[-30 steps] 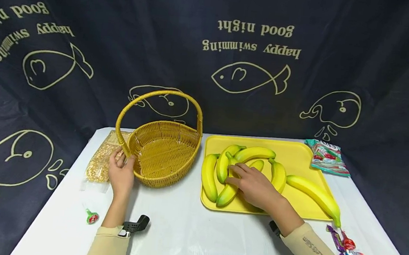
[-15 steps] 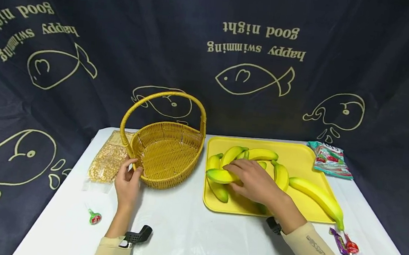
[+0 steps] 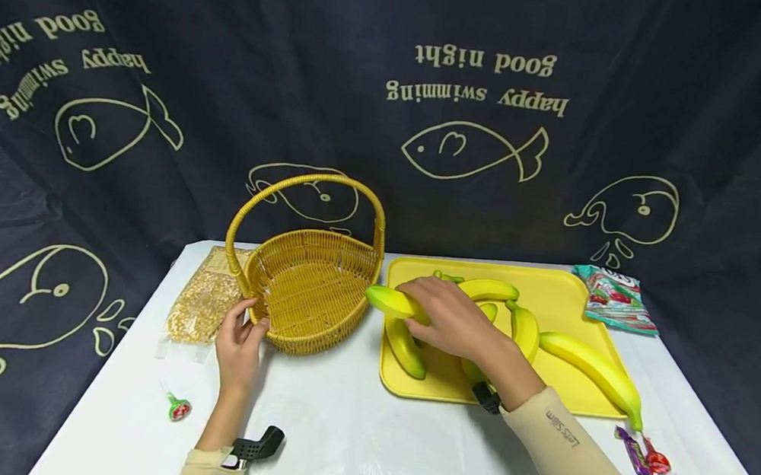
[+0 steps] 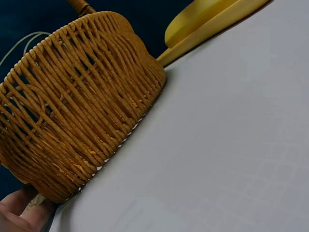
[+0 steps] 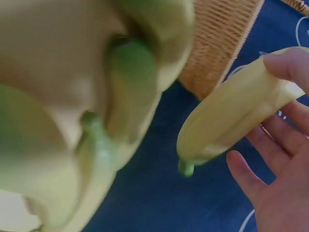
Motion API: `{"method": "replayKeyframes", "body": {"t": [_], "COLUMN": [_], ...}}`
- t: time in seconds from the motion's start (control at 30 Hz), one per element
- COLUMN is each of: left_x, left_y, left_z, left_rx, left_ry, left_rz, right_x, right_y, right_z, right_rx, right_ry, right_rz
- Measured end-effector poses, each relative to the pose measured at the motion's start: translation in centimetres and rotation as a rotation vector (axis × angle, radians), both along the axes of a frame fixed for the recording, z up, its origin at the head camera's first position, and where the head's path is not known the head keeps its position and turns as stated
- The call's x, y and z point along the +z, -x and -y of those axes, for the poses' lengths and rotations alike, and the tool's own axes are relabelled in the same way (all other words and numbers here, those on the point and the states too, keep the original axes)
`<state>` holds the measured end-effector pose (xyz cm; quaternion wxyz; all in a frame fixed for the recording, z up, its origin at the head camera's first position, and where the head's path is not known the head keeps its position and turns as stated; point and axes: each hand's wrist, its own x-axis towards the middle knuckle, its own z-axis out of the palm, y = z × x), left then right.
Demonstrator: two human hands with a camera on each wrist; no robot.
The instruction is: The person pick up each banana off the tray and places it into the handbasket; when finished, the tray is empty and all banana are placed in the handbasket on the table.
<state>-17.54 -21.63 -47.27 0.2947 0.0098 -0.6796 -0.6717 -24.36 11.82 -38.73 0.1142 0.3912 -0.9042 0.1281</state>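
My right hand (image 3: pixel 451 317) grips a yellow banana (image 3: pixel 384 300) with green tips, raised above the left end of the yellow tray (image 3: pixel 557 296). In the right wrist view the banana (image 5: pixel 236 111) lies between thumb and fingers, clear of the bananas on the tray. At the left side of the brown wicker basket (image 3: pixel 315 344), my left hand (image 3: pixel 238 358) holds its edge below the foot of the arched handle (image 3: pixel 317 178). The left wrist view shows fingertips (image 4: pixel 21 200) against the woven wall's lower edge. No banana shows inside the basket.
Several bananas (image 3: pixel 524 332) lie on the tray, one (image 3: pixel 591 372) overhanging its right front edge. A bag of corn kernels (image 3: pixel 198 308) lies left of the basket, a lollipop (image 3: pixel 178 407) in front. A snack bag (image 3: pixel 615 298) and wrapped sweets (image 3: pixel 635 453) lie at right.
My right hand has taken a banana from the pile, turned it sideways, and moved it up and left toward the basket. My left hand stays at the basket's edge.
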Motion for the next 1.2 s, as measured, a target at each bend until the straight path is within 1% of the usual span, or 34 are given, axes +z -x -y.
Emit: {"method": "replayKeyframes", "body": {"t": [0.1,0.27,0.3,0.4,0.63,0.73,0.97,1.2], "left_x": [0.1,0.2,0.1,0.0,-0.1,-0.1,-0.2,-0.2], "left_y": [-0.1,-0.4,-0.5,-0.5,-0.8,-0.9,-0.6,-0.2], "left_z": [0.0,-0.2,-0.3,-0.3,-0.1,0.1,0.2,0.0], "left_rx": [0.008,0.040,0.048,0.057,0.041,0.048,0.051,0.063], "left_ry": [0.008,0.020,0.024,0.023,0.009,0.015,-0.019,0.031], "left_rz": [-0.002,0.050,0.062,0.063,0.059,0.059,0.016,-0.032], "right_x": [1.0,1.9,2.0,2.2,2.9,3.1,3.3,3.3], "right_y": [0.5,1.1,1.3,1.6,2.2,2.6,3.7,4.5], "right_z": [1.3,3.5,3.9,5.4,8.5,10.0,13.2,15.5], "right_rx": [0.018,0.021,0.022,0.037,0.062,0.077,0.060,0.054], "right_ry": [0.007,0.028,0.021,-0.013,-0.076,-0.095,-0.187,-0.242], "right_rz": [-0.008,0.037,0.046,0.054,0.084,0.103,0.144,0.151]}}
